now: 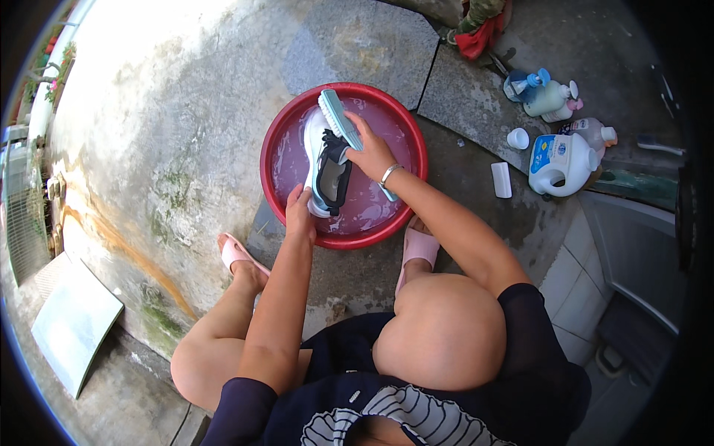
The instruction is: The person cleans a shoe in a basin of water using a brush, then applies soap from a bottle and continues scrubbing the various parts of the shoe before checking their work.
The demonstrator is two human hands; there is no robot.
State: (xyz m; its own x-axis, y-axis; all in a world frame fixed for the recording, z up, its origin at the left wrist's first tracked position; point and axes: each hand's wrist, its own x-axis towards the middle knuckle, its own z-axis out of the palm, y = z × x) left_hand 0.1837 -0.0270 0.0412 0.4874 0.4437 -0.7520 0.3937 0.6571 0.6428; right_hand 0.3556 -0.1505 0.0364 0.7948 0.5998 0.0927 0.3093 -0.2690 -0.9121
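Note:
A red plastic basin [417, 125] of soapy, purplish water stands on the ground in front of me. Over the water is a black shoe with a white sole [312, 139], its toe pointing away from me. My left hand [300, 209] grips the shoe at its heel end, by the sole. In my right hand [371, 148] is a light teal scrubbing brush [338, 117]. Its white bristles face the shoe's front and sole edge; whether they touch it I cannot tell. The brush's long handle runs under my wrist towards the basin's near right rim.
Pump bottles [546, 98], a white jug with a blue label [560, 161], a white cap [518, 138] and a white block-like object [501, 180] are at the right. Another brush [661, 146] lies beyond them. My pink slippers [421, 248] flank the basin's near side. A pale panel [77, 326] is at the lower left.

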